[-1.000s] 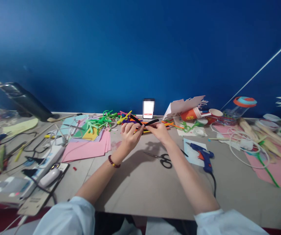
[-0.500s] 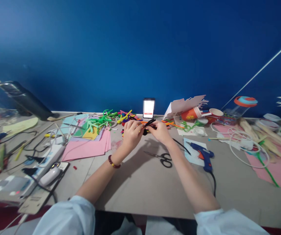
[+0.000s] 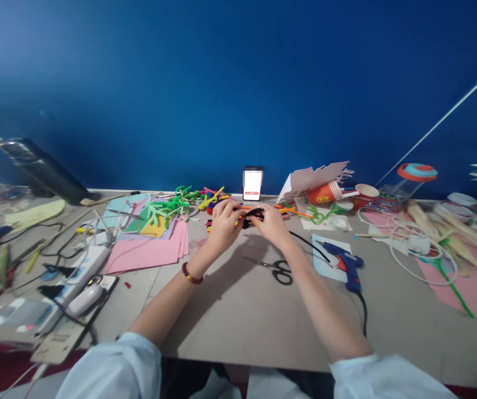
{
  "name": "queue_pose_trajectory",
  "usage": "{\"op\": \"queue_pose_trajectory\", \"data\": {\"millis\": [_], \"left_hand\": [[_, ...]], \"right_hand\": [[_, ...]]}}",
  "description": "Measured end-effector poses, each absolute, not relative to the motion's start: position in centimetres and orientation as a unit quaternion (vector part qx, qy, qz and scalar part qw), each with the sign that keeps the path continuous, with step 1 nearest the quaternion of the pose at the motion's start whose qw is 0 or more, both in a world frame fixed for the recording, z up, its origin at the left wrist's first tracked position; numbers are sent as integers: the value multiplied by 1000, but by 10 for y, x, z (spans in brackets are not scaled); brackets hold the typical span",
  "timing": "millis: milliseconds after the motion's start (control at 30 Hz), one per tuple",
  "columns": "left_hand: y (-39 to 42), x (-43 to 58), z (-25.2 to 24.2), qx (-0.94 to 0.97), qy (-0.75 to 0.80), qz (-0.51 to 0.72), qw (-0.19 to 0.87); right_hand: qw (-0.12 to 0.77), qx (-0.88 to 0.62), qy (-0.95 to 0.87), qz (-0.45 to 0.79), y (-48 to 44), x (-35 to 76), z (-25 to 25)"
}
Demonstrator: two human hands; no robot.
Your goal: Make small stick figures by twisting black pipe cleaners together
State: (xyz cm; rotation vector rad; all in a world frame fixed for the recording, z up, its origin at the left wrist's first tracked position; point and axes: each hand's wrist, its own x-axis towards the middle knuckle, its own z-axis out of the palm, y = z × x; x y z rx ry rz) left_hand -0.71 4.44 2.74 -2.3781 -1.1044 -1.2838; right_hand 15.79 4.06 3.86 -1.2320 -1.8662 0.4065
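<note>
My left hand [image 3: 225,226] and my right hand [image 3: 272,226] meet above the back middle of the table, fingers pinched close together. Between them is a black pipe cleaner [image 3: 309,244]; its loose end trails out under my right wrist toward the glue gun. Both hands grip it near the fingertips, where the details are small and partly hidden. Orange and yellow pipe cleaners [image 3: 293,211] lie right behind and beside the fingers. On the table below my hands rest black-handled scissors [image 3: 280,272], blades pointing left.
A blue glue gun [image 3: 346,263] lies on light blue paper at right. Green pipe cleaners [image 3: 167,208] and pink paper [image 3: 150,252] sit at left. A lit phone [image 3: 252,184] leans on the blue wall. A power strip [image 3: 72,288] and white mouse [image 3: 85,299] are nearer left.
The black pipe cleaner's short end, which stuck up between my fingers, is now lower and folded in. Its trailing end has shifted slightly right. My hands stay nearly in place.
</note>
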Motion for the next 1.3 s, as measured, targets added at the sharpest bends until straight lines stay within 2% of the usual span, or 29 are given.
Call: {"op": "queue_pose_trajectory", "data": {"millis": [400, 600, 867, 1067, 1300], "left_hand": [[46, -9, 26, -816, -394, -423, 26], [50, -18, 38, -846, -358, -372, -135], [49, -26, 48, -809, -319, -316, -379], [50, -27, 45, -758, -274, -302, -509], [51, -28, 41, -705, -236, -297, -599]], "right_hand": [[345, -516, -779, 90, 34, 153, 48], [349, -480, -796, 118, 36, 157, 49], [340, -410, -816, 223, 35, 163, 54], [338, -403, -793, 306, 30, 166, 62], [354, -401, -768, 352, 26, 173, 66]]}}
